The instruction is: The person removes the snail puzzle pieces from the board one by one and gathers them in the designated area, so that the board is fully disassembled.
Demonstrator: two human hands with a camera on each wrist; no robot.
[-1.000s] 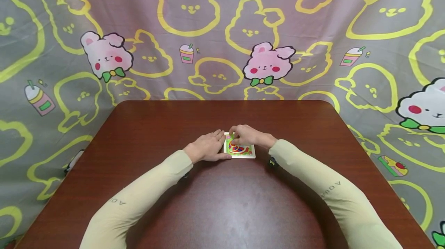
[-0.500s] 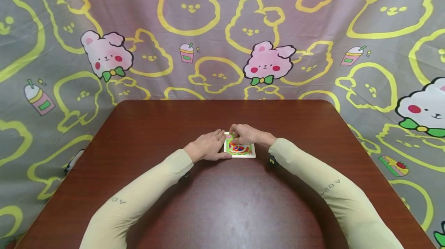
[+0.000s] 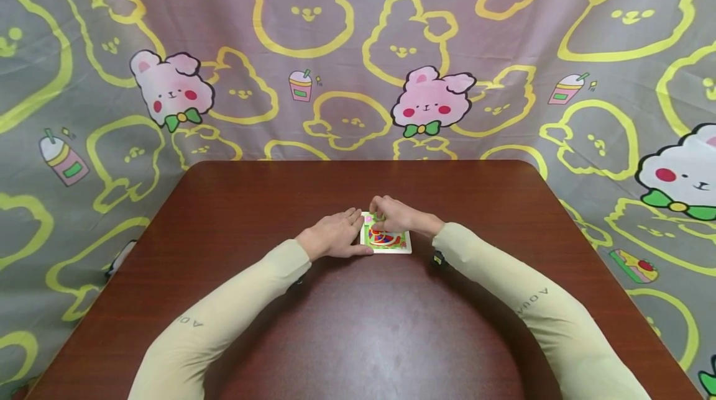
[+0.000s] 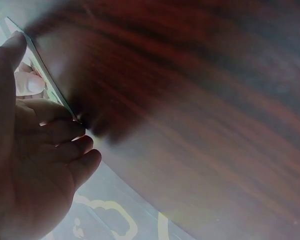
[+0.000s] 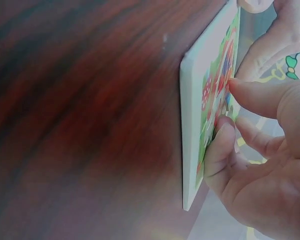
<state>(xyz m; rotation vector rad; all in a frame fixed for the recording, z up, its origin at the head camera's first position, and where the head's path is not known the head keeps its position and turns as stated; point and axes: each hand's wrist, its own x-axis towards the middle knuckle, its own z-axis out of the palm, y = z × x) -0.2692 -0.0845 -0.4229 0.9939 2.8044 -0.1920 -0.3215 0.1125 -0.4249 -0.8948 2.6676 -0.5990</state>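
Note:
A small flat picture board [image 3: 391,250], white-edged with a green, red and blue picture, lies on the table. My left hand [image 3: 334,235] lies along its left side, fingers straight and thumb at the near left corner. In the left wrist view, the fingertips of the left hand [image 4: 45,155] meet the board's edge [image 4: 52,85]. Bent over the board's upper part is my right hand [image 3: 398,215]. In the right wrist view, thumb and bent fingers of the right hand [image 5: 265,165] are at the picture face of the board [image 5: 190,125]; whether they pinch a small piece is unclear.
The brown wooden table [image 3: 358,325] extends around the board on all sides. A grey curtain [image 3: 347,64] printed with yellow outlines and cartoon animals hangs behind and beside it.
The right hand's bent fingers have risen slightly over the board's upper part. The left hand and the board have stayed in place.

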